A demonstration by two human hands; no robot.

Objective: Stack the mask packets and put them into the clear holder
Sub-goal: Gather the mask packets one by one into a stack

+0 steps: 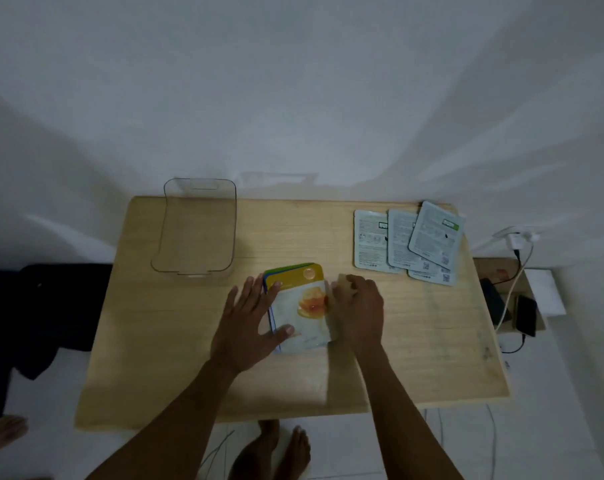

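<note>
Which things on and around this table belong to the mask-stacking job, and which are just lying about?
Job: stack of packets, face-down packets, clear holder, left hand, right hand.
Lying about: phone, charger and cables, dark cloth.

The clear holder (194, 230) stands empty and upright, open at the top. To its right and nearer the camera lies a stack of mask packets (302, 306), face up, yellow-topped with what looks like a honey picture. Farther right of the holder, four grey packets (408, 242) lie fanned, overlapping, back side up.
</note>
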